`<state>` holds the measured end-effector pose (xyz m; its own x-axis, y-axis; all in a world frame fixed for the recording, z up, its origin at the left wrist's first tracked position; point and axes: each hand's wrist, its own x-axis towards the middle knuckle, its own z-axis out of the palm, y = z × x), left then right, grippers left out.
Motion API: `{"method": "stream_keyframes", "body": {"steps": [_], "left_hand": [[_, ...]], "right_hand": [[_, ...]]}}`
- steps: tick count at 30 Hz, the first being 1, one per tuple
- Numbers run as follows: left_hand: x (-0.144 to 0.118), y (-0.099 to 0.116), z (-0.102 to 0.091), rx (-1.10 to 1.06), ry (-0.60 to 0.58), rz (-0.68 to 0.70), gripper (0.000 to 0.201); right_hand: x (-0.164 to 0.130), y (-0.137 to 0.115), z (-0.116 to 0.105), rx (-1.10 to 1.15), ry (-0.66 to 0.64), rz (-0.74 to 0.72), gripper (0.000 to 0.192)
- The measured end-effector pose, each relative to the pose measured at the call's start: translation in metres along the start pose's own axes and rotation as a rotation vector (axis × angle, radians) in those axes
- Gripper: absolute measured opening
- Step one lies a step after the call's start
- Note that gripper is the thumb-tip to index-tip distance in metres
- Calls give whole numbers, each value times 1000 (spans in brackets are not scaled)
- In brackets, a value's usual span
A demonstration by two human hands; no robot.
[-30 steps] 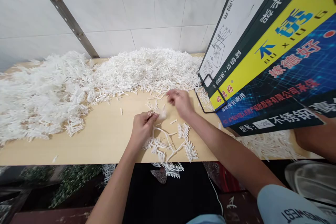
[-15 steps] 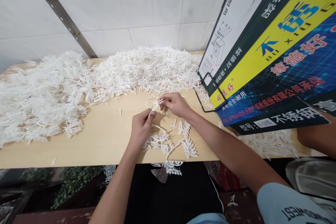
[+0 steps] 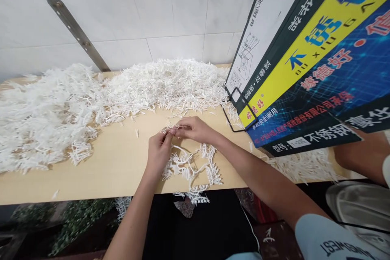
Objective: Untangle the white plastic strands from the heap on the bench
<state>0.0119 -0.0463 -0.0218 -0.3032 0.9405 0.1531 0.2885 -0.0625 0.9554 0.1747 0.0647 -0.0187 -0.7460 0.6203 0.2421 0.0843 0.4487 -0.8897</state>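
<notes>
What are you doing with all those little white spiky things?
A person sits at a wooden table. The left hand and right hand meet at the fingertips, pinching a small white plastic sprig between them. Just below lies a branching white plastic frame with spiky tips, reaching the table's front edge. A big pile of loose white sprigs covers the back of the table by the tiled wall, and a printed cardboard box leans on the right.

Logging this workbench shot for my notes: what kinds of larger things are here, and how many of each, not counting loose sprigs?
Hands: 2, left hand and right hand
White branched plastic stem: 1
Heap of white plastic sprigs: 1
Printed cardboard box: 1
Metal bracket: 1
Wooden tabletop: 1
Total: 7
</notes>
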Motion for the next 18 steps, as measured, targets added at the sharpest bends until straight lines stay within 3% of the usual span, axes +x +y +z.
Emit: {"method": "stream_keyframes", "body": {"steps": [4,8,12,15,18], "left_hand": [[-2,3,0,71,4,19,38],[-6,6,-1,100,26,31,36],[-8,4,-4,-22,168,-8,35],[-7,1,-5,-45,172,-26,36],[-4,-1,-3,-59,121,-43,36]], "right_hand": [[2,5,-2,151,72,139,29],[5,11,-2,35,336,129,27],[8,20,-4,169,601,185,33],[9,18,-4,200,546,125,21],[5,8,-4,173,321,-2,44]]}}
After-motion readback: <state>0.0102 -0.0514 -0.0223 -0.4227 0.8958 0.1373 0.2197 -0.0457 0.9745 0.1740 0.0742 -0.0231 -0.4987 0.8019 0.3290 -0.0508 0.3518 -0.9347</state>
